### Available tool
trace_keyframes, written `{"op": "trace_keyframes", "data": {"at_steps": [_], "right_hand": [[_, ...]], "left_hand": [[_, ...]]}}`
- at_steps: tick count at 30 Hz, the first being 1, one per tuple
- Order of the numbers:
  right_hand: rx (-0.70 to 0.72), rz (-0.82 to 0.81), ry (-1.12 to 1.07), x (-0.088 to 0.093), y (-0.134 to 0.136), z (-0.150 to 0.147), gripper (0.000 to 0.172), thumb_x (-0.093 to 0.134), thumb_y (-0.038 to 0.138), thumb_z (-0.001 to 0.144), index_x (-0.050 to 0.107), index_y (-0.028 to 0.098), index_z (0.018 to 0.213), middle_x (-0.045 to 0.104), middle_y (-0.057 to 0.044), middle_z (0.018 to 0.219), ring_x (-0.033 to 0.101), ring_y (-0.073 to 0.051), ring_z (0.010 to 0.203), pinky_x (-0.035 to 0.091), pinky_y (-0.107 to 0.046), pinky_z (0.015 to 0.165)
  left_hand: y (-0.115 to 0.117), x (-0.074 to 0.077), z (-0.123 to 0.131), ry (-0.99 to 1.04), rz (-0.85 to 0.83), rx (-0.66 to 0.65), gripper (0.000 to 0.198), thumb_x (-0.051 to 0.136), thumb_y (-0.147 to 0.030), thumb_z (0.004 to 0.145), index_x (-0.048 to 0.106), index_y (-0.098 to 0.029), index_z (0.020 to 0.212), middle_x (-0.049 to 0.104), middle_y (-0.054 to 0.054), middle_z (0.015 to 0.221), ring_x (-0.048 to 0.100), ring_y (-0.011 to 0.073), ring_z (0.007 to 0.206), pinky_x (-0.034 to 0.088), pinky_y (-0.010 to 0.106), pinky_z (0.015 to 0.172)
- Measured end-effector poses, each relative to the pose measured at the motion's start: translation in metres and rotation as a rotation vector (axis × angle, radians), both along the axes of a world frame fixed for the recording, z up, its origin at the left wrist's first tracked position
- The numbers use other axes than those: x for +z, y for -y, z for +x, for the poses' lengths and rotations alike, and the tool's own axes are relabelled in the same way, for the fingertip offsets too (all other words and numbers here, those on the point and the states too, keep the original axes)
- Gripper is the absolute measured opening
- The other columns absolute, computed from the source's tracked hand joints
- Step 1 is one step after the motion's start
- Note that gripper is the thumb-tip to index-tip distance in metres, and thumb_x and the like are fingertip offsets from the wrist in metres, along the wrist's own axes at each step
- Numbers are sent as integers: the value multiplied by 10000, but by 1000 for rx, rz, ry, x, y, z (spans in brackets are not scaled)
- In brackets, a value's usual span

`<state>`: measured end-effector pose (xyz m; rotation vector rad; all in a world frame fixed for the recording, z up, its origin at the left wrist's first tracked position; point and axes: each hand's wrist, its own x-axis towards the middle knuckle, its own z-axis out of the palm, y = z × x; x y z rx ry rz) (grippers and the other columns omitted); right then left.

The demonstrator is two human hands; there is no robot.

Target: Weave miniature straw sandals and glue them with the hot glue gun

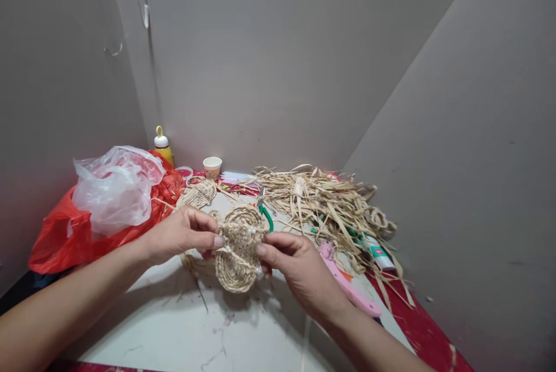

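Observation:
A woven straw piece (237,273) of braided, coiled loops is held up over the white board, with small clear shiny bits along it. My left hand (193,234) pinches its left edge between thumb and fingers. On the opposite side, my right hand (289,256) grips the right edge the same way, thumb in front. Green-handled pliers (266,215) lie just behind the piece. Another coiled straw piece (197,193) rests behind my left hand. The fingers behind the woven piece are partly hidden.
A heap of dry straw strips (317,198) spreads at the back right, near a pink-handled tool (347,285) and a white-green tube (379,253). Red and clear plastic bags (117,186) bulge at left. A paper cup (212,167) and yellow bottle (163,146) stand by the grey wall.

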<state>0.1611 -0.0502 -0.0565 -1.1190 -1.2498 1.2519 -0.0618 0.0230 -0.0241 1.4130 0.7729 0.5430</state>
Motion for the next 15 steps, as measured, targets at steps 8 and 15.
{"op": "trace_keyframes", "data": {"at_steps": [8,15], "right_hand": [[108,-87,-256,-5,3,8,184,789,329,748,719,185,656,626,34,549,535,-76,507,435,-184,508],[95,-110,-320,-8,1,7,209,832,355,693,737,169,702,634,14,570,549,-82,502,456,-181,480]], "left_hand": [[-2,-4,0,114,-146,-41,151,831,-279,641,749,-164,695,672,-21,589,644,108,489,522,205,517],[-1,-13,5,180,-99,-13,179,841,-289,638,747,-145,686,669,-9,580,604,94,497,516,209,529]]}}
